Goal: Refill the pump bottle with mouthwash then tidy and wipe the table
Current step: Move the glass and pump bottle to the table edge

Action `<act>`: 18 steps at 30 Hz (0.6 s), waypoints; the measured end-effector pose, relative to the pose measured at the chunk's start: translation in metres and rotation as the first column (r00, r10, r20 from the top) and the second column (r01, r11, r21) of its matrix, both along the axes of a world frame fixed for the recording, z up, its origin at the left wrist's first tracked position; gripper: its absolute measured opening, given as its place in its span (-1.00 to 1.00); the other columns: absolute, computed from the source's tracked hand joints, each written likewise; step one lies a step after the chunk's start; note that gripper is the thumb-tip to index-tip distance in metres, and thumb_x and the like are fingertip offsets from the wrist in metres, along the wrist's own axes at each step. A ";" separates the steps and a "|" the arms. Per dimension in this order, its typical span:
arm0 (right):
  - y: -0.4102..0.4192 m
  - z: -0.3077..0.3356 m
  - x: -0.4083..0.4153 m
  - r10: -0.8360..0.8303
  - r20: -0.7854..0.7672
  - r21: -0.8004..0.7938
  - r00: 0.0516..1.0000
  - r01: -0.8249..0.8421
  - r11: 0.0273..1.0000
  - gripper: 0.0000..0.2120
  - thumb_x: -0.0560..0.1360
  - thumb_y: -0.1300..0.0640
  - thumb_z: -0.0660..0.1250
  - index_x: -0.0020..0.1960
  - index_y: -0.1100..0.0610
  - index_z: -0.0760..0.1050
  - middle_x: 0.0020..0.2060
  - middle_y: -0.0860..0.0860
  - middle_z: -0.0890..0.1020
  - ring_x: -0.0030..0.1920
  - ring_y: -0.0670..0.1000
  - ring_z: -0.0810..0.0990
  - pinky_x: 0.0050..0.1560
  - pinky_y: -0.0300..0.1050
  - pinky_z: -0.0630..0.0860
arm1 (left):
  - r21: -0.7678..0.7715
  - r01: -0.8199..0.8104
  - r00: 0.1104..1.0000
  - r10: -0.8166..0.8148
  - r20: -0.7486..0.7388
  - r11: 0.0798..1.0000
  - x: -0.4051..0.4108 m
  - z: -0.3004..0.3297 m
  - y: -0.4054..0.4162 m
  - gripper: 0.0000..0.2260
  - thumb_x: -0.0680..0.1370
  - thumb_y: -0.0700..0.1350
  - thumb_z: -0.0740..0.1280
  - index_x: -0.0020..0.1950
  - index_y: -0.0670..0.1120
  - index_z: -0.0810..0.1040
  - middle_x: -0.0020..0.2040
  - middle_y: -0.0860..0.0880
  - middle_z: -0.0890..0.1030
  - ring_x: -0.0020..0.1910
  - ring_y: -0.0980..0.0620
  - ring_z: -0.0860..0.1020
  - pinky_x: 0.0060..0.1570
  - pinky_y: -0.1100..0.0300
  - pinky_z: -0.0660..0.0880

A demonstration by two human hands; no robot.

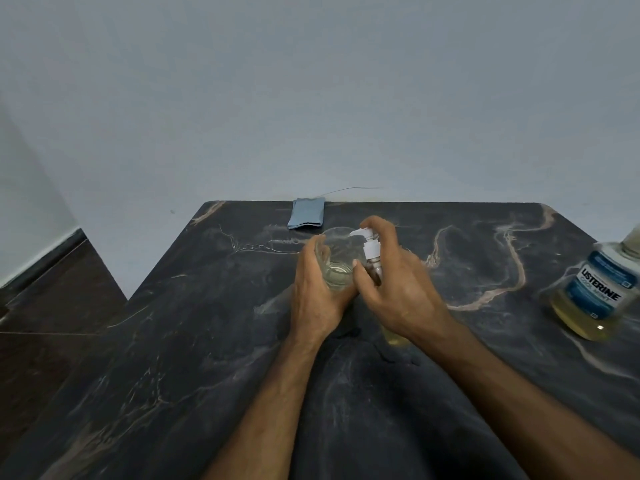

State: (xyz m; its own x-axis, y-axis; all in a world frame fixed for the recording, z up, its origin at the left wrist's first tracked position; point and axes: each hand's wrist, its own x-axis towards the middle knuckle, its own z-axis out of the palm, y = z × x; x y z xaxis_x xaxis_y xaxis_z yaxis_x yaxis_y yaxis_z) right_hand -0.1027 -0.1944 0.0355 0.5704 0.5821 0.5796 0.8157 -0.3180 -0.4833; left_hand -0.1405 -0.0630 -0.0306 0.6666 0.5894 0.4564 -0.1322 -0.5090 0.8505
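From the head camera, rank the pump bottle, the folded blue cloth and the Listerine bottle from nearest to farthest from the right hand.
1. Pump bottle: held in the right hand, mid-table.
2. Folded blue cloth: at the far edge by the wall, up and to the left.
3. Listerine bottle: at the table's right edge, farthest away.

The clear pump bottle with white pump head point(372, 252) is mostly hidden behind the right hand point(398, 289). The clear Listerine mouthwash bottle with blue label point(595, 296) has its top cut off by the right edge; small label print unreadable.
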 end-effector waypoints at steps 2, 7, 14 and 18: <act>0.002 0.000 0.000 -0.024 0.029 -0.011 0.999 0.024 1.000 -0.61 0.54 0.07 0.26 0.30 -0.08 0.19 -0.37 -0.20 0.46 -0.38 -0.23 0.48 -0.38 -0.40 0.23 | 0.002 -0.005 1.000 0.005 -0.005 1.000 0.000 0.001 -0.001 -0.22 0.28 0.29 0.49 0.41 0.23 0.23 0.22 0.23 0.48 0.15 0.32 0.49 -0.05 0.50 0.41; -0.001 -0.003 0.002 -0.045 0.010 0.002 0.999 0.045 0.999 -0.52 0.55 0.04 0.28 0.39 -0.10 0.17 -0.40 -0.23 0.41 -0.39 -0.26 0.47 -0.37 -0.42 0.24 | -0.004 -0.001 1.000 0.001 0.009 1.000 0.000 0.000 -0.001 -0.24 0.28 0.28 0.51 0.39 0.20 0.26 0.25 0.20 0.48 0.18 0.28 0.50 0.01 0.43 0.46; -0.008 -0.001 0.010 -0.064 0.000 0.024 0.998 0.064 0.998 -0.59 0.56 0.11 0.27 0.29 -0.09 0.16 -0.35 -0.10 0.53 -0.40 -0.15 0.53 -0.42 -0.26 0.40 | -0.024 0.028 1.000 -0.028 0.004 0.999 0.001 -0.001 0.000 -0.15 0.23 0.29 0.55 0.42 0.18 0.23 0.30 0.20 0.44 0.27 0.26 0.45 0.12 0.31 0.49; -0.011 -0.001 0.011 -0.071 0.004 0.025 0.997 0.071 0.997 -0.62 0.56 0.12 0.27 0.26 -0.08 0.17 -0.34 -0.10 0.53 -0.40 -0.14 0.53 -0.42 -0.17 0.46 | -0.024 0.017 1.000 -0.017 -0.003 1.000 0.002 -0.004 0.002 -0.12 0.23 0.19 0.61 0.43 0.12 0.24 0.32 0.11 0.48 0.28 0.14 0.49 0.18 0.09 0.55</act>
State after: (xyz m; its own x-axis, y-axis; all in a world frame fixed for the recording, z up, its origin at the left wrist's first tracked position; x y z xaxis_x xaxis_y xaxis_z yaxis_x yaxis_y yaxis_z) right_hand -0.0912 -0.2051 0.0342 0.6067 0.5254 0.5965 0.7939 -0.3632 -0.4876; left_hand -0.1381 -0.0610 -0.0342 0.6779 0.5886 0.4405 -0.1381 -0.4865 0.8627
